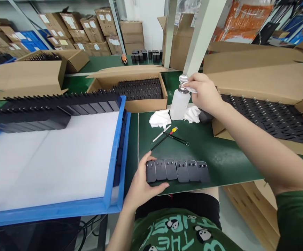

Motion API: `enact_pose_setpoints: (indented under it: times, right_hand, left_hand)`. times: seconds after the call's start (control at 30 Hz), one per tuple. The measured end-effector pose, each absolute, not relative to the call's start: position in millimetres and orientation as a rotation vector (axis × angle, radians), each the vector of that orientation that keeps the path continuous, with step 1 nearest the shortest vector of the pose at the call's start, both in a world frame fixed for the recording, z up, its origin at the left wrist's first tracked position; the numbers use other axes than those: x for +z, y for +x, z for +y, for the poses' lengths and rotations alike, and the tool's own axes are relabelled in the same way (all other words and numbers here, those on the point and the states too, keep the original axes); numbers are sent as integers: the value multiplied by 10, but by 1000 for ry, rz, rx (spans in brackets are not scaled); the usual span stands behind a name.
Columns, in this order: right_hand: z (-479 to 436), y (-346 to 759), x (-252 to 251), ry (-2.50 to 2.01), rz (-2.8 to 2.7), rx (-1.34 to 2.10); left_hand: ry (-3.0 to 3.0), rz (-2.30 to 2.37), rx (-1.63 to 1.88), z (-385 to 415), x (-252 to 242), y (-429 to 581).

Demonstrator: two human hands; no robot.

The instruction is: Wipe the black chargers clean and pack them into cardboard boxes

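My right hand [205, 91] pinches a folded white wipe [190, 88] against the silver top of a white pump bottle [179, 105]. Six-odd flat dark plastic pieces, several in all, form a row [182, 171] near the bench's front edge, each with small studs by its far end. Around the left end of that row lies my left hand [144, 183], thumb along the near side and fingers at the far side, spread apart. Crumpled white wipes [160, 119] sit beside the bottle. Black tweezers [177, 138], a white pen-like stick [162, 134] and a dark stick with a yellow-and-red end [164, 138] lie crossed between row and bottle.
At left, a blue tray [112, 157] with a white liner holds rows of black parts [36, 120]. Cardboard boxes of black parts stand behind [130, 104] and at right [271, 120]. A pale post [201, 38] rises behind the bottle. The green bench [230, 164] ends near my lap.
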State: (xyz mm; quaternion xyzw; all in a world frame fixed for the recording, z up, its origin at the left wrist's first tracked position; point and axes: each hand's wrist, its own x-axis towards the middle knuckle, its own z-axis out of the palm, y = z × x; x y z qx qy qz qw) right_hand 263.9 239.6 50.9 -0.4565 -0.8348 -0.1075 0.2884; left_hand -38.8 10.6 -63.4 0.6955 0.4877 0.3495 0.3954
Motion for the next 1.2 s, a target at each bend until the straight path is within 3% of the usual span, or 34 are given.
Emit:
enact_pose_setpoints:
  times: [0.43,1.2]
  right_hand:
    - [2347,2622,524,-1164,-2209,-389]
    - [2270,2538,644,-1344,-2175,-231]
  left_hand:
    - [1703,1200,864,101,-655,-389]
    - [1731,1215,851,111,-679,-390]
